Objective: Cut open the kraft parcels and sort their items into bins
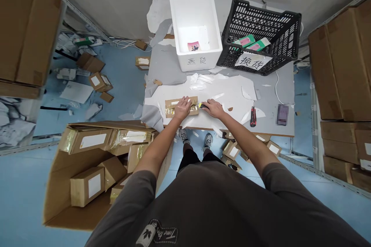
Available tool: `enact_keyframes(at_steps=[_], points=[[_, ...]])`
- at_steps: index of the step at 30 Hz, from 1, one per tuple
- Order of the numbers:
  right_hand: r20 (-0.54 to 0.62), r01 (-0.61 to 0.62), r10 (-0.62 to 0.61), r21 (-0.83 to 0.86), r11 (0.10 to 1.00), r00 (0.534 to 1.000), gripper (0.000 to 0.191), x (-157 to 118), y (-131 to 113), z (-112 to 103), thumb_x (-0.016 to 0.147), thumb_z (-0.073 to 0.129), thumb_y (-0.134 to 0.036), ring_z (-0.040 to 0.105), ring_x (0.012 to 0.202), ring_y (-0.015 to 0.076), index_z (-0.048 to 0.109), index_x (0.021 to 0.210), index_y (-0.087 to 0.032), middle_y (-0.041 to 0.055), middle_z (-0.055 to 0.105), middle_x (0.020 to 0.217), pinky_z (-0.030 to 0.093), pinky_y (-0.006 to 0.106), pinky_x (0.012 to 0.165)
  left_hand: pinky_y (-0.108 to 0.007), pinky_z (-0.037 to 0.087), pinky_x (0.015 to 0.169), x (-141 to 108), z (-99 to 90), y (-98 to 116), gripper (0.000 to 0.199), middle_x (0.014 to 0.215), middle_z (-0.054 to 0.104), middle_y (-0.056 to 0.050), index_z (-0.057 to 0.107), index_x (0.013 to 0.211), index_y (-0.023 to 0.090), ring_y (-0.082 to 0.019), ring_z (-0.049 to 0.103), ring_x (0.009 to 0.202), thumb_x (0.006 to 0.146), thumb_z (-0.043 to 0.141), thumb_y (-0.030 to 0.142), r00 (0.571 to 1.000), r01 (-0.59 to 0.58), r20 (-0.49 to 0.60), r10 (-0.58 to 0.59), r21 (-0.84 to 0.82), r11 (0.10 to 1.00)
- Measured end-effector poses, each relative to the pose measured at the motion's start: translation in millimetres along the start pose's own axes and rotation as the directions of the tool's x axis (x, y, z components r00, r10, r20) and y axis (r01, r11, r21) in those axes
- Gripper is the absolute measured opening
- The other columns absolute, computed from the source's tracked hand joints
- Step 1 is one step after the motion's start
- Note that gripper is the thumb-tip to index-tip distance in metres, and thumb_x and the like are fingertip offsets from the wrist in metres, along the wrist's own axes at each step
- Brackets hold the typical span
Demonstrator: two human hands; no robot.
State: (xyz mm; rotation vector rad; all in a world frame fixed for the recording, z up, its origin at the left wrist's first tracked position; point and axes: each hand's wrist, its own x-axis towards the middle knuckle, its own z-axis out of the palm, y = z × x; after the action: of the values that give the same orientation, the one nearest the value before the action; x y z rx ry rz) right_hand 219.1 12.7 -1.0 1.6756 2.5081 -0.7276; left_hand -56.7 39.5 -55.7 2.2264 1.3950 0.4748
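Left hand [182, 109] laid flat, fingers extended, on the taped cardboard box [170, 105], near the front edge of the worktop [268, 102]. Right hand [213, 108] closed around a yellow-and-black cutter [203, 105], its tip at the box's right end; red-and-black cutter [253, 117] lies further right.

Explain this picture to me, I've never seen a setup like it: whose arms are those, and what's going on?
There's no machine here. Those are a person's own bare arms, filmed by a camera on their head, looking forward and down. The left hand rests on a small cardboard package; the right hand holds what looks like a black-and-yellow cutter at its right end. Also on the table are a white box, a black crate, a red-and-black tool and white scraps. A large open carton of packages stands lower left.
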Motion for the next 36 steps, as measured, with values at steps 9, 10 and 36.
enact_keyframes(at_steps=[9, 10, 36], points=[[-0.034, 0.051, -0.052, -0.052, 0.997, 0.998, 0.049, 12, 2, -1, 0.116, 0.045, -0.047, 0.056, 0.114, 0.0347, 0.068, 0.152, -0.022, 0.0177, 0.068, 0.124, 0.045, 0.041, 0.089, -0.064, 0.045, 0.129, -2, 5.2, -5, 0.04, 0.156, 0.067, -0.018, 0.075, 0.137, 0.02, -0.036, 0.053, 0.157, 0.112, 0.048, 0.035, 1.0, -0.008, -0.02, 0.008, 0.0, 1.0], [-0.038, 0.051, -0.053, -0.053, 0.997, 0.998, 0.049, 13, 3, -1, 0.116, 0.045, -0.047, 0.056, 0.114, 0.0347, 0.068, 0.152, -0.022, 0.0177, 0.068, 0.124, 0.045, 0.041, 0.089, -0.063, 0.045, 0.129, -2, 6.1, -5, 0.039, 0.157, 0.067, -0.018, 0.076, 0.136, 0.02, -0.036, 0.053, 0.157, 0.112, 0.048, 0.034, 1.0, -0.007, -0.023, 0.007, 0.002, 1.0], [-0.209, -0.73, 0.91, 0.545, 0.413, 0.358, 0.051, -76, 81, 73, 0.107, 0.035, -0.052, 0.065, 0.116, 0.0359, 0.071, 0.109, -0.017, 0.0219, 0.071, 0.112, 0.05, 0.055, 0.106, -0.065, 0.041, 0.132, 0, -5.6, -1, 0.041, 0.158, 0.065, -0.017, 0.076, 0.135, 0.022, -0.036, 0.05, 0.159, 0.112, 0.049, 0.043, 0.998, 0.05, -0.025, -0.051, -0.042, 0.998]])
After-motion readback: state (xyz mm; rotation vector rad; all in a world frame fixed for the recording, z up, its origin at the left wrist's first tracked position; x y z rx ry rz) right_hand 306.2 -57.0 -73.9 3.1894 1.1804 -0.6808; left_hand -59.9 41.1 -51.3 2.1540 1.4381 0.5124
